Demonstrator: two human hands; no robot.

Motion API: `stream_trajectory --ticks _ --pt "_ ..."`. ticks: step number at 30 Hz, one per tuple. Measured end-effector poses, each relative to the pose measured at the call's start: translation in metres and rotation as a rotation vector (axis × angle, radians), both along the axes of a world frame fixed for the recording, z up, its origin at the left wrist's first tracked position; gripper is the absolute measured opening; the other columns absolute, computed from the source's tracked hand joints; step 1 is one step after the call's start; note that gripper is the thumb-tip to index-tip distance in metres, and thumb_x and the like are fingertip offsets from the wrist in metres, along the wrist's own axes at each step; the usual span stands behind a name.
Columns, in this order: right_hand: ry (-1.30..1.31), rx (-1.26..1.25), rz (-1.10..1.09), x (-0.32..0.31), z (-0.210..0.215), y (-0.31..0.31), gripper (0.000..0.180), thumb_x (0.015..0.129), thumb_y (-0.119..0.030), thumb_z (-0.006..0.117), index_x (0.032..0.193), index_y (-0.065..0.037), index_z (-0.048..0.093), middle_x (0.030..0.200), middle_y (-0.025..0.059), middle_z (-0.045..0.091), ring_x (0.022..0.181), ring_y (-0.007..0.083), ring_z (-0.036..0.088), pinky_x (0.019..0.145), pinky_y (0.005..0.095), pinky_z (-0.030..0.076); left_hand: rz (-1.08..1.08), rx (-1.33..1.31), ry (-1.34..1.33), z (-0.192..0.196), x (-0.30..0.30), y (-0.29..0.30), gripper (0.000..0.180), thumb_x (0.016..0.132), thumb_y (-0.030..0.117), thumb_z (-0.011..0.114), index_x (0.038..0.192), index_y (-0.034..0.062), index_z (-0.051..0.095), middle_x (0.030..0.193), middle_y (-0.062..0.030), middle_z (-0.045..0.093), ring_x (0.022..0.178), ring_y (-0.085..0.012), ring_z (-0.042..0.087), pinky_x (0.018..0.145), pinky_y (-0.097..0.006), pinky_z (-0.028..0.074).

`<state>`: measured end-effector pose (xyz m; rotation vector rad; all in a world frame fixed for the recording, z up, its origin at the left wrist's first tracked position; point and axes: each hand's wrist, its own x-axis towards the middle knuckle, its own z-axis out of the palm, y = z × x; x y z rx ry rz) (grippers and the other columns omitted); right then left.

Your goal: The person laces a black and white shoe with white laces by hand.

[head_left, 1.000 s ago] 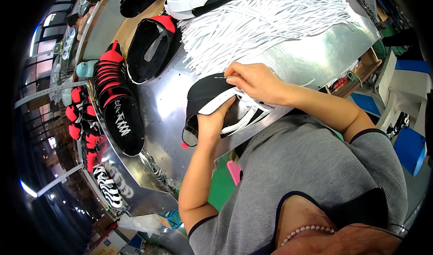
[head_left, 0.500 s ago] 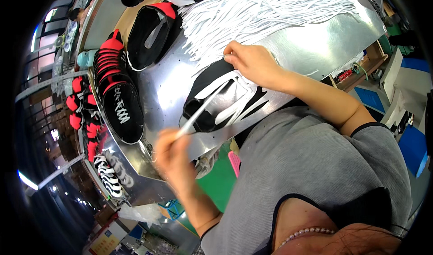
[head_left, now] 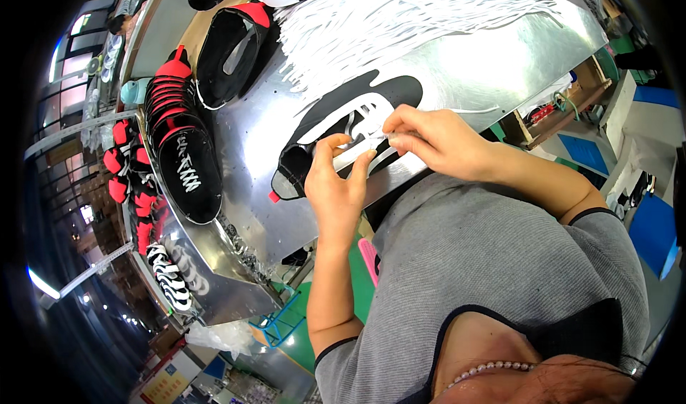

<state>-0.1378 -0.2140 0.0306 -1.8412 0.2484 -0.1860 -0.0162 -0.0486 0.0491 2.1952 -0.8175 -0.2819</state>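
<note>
Lacing in hand: left hand (head_left: 334, 190) and right hand (head_left: 429, 141) pinched shut on white lace (head_left: 366, 141), black shoe (head_left: 343, 129) just beneath fingertips; next, probably threading the adjacent eyelet

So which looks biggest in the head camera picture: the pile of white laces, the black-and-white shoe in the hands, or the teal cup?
1. Pile of white laces
2. Black-and-white shoe
3. Teal cup

The shoe lies nearer the camera, yet the pile looks wider.

yellow sign (head_left: 166, 386), lower left, blurred
</note>
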Motion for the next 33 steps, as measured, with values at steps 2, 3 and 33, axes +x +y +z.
stream_trajectory --ticks 2,3,33 --pt "0.036 -0.006 0.009 -0.003 -0.002 0.002 0.018 0.097 -0.017 0.057 0.108 -0.004 0.054 0.081 0.0131 0.069 0.073 0.0288 0.068 0.065 0.0374 0.050 -0.020 0.065 -0.018 0.002 0.002 -0.002 0.028 0.076 0.015 0.082 0.093 0.0029 0.064 0.084 -0.0114 0.069 0.074 -0.0259 0.067 0.069 -0.034 0.051" --pt "0.053 -0.009 0.015 -0.004 -0.002 0.002 0.018 0.096 -0.019 0.057 0.106 -0.004 0.053 0.080 0.0136 0.068 0.071 0.0317 0.067 0.064 0.0391 0.050 -0.021 0.075 -0.007 0.003 0.002 -0.002 0.028 0.075 0.015 0.082 0.093 0.0027 0.064 0.084 -0.0116 0.070 0.074 -0.0256 0.067 0.069 -0.034 0.051" --pt "0.185 -0.478 0.353 0.045 0.031 -0.002 0.019 0.092 -0.020 0.059 0.104 -0.006 0.063 0.080 0.0147 0.068 0.078 0.0343 0.067 0.068 0.0441 0.050 -0.368 -0.209 -0.578 -0.024 -0.007 0.024 0.025 0.075 -0.001 0.078 0.089 0.0031 0.057 0.078 -0.0094 0.064 0.064 -0.0267 0.059 0.058 -0.035 0.043"
